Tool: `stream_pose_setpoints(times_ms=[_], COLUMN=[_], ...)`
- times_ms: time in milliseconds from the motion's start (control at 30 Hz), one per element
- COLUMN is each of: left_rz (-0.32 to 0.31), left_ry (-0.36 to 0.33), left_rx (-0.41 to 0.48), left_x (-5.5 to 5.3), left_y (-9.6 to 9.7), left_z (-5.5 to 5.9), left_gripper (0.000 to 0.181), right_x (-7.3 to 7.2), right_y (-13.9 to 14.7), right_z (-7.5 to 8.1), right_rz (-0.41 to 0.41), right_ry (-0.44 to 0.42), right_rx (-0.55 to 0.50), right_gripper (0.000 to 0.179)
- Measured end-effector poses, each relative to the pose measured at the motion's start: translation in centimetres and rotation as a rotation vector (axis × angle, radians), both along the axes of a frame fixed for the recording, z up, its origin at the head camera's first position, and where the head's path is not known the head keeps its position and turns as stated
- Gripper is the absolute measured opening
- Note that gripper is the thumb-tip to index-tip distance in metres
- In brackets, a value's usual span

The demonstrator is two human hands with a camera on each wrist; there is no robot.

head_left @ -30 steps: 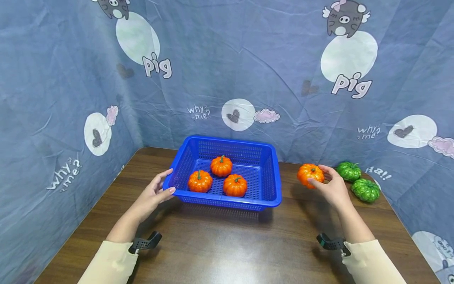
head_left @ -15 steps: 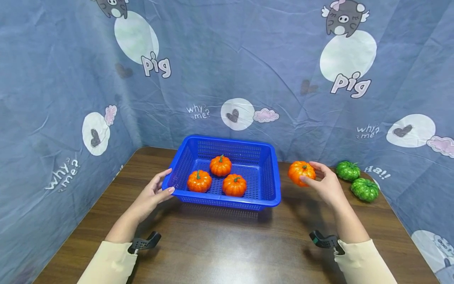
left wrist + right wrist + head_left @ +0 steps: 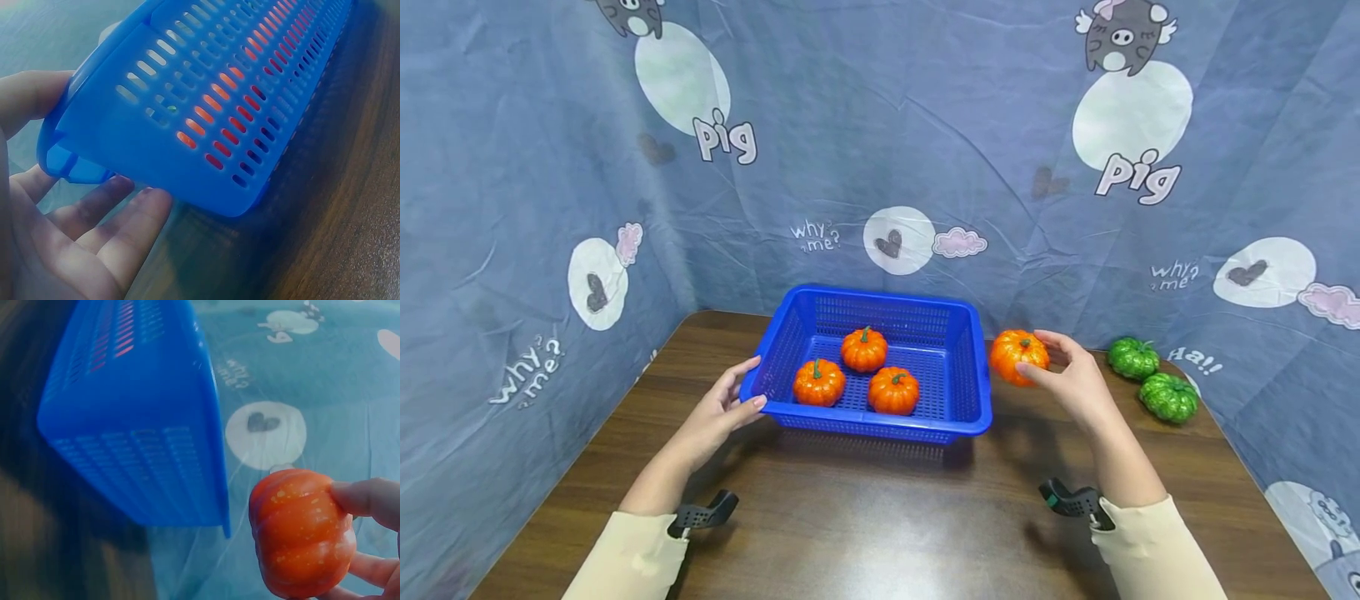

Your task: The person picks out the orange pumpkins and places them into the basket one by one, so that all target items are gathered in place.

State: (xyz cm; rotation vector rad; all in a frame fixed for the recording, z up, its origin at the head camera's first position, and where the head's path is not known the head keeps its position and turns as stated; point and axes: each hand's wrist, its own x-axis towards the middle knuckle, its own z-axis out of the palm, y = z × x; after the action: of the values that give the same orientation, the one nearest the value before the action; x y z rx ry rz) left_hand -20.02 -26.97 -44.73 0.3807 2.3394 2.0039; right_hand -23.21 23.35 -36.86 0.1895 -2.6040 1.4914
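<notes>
A blue plastic basket (image 3: 880,423) with slotted walls stands on the table, holding an orange pumpkin at the back (image 3: 864,350), a second pumpkin at the left (image 3: 818,383) and a third pumpkin at the right (image 3: 893,392). My left hand (image 3: 718,414) grips the basket's left rim, thumb on one side and fingers under the edge in the left wrist view. Just right of the basket, my right hand (image 3: 1071,375) holds another orange pumpkin (image 3: 302,534) between thumb and fingers, raised above the table. Part of that pumpkin is covered by the fingers.
Two green pumpkins, one farther back (image 3: 1133,358) and one nearer (image 3: 1168,398), lie at the table's right back edge. A blue printed cloth (image 3: 820,100) hangs behind and beside the wooden table (image 3: 880,517).
The right hand has carried its orange pumpkin leftward and slightly up, closer to the basket's right rim. My left hand keeps its grip on the basket, which stays in place.
</notes>
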Motion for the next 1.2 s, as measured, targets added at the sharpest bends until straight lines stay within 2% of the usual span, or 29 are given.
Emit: stream_pose_setpoints(times_ms=[200,833,1200], left_rz=[0.002,-0.012,-0.005], left_ry=[0.001,0.012,-0.006], left_rx=[-0.005,0.018,-0.002], left_x=[-0.1,-0.2,-0.3], left_y=[-0.1,-0.1,-0.2], left_z=[-0.1,-0.3,-0.4], left_gripper=[0.068,0.066,0.067], right_x=[-0.2,-2.0,-3.7], right_y=[-1.0,-3.8,-5.2], right_z=[0.8,2.6,2.6], right_rz=[0.040,0.106,0.165], right_ry=[0.018,-0.039,-0.071], right_rx=[-0.004,0.032,0.042], right_gripper=[0.066,0.064,0.064])
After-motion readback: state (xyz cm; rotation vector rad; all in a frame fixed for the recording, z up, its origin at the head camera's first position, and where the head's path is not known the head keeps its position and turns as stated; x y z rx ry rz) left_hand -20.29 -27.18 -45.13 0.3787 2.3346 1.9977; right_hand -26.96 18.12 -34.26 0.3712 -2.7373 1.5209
